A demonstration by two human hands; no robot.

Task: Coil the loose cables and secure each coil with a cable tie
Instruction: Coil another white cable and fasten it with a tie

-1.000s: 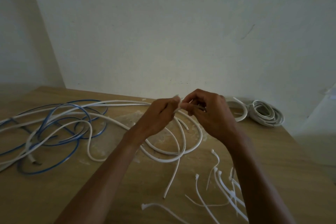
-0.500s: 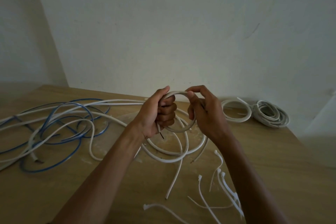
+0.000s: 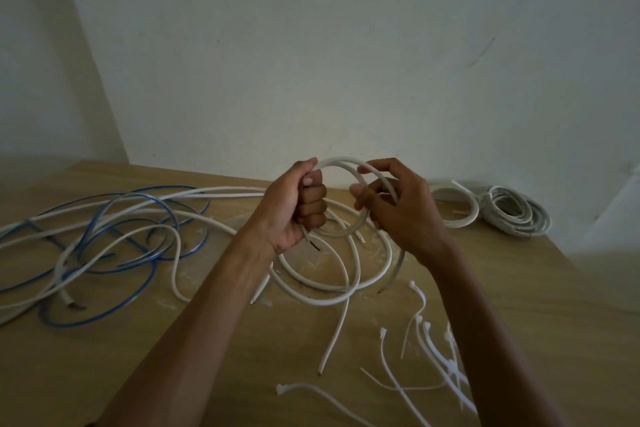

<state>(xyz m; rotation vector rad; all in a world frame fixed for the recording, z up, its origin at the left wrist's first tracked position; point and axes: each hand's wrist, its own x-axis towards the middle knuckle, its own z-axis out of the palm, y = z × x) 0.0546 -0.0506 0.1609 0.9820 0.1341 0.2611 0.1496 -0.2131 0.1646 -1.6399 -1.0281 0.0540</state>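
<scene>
L hand (image 3: 294, 208) fist-grips white cable loop (image 3: 341, 161), R hand (image 3: 398, 208) curls round it; loop upright, short end pointing down.

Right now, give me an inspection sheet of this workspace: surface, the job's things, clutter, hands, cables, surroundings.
Surface: wooden table.
Job's things: white cable bent into a loop, held above the table; loose cable ties lie front right; coiled cables lie far right, near the wall.
Clutter: pale dusty marks on the table under the hands.
Grippers: left hand grips one side of the loop in a fist; right hand curls its fingers round the other side.
Cables: blue cable tangled with white cables on the left, uncoiled.
Surroundings: plain pale wall behind the table.
</scene>
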